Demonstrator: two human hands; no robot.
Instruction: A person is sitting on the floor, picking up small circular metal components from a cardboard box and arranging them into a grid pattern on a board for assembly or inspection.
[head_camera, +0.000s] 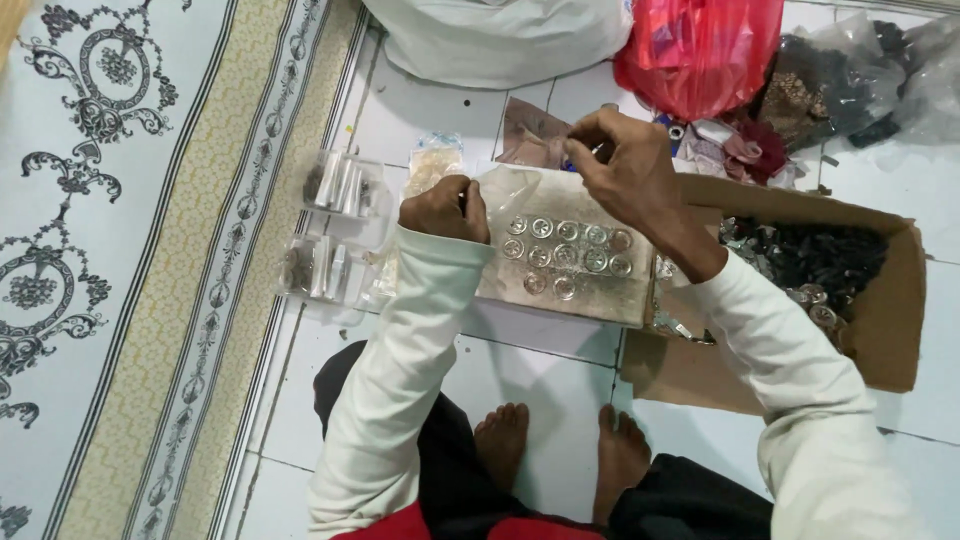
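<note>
Bare feet (560, 450) nearest, then the flat card of round metal buttons (566, 250). Left hand (445, 208) is fisted at the card's left edge, pinching something I can't make out. Right hand (625, 165) hovers past the far edge, fingertips pinched narrow on a tiny piece. Cardboard box (885, 330) sits right.

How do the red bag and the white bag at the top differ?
The red bag is thin, shiny, see-through plastic, crumpled, with dark things showing inside; the white bag is opaque, smoother and wider. The red bag lies next to the cardboard box; the white bag sits nearer the patterned rug. Both rest on the tiled floor.
</note>
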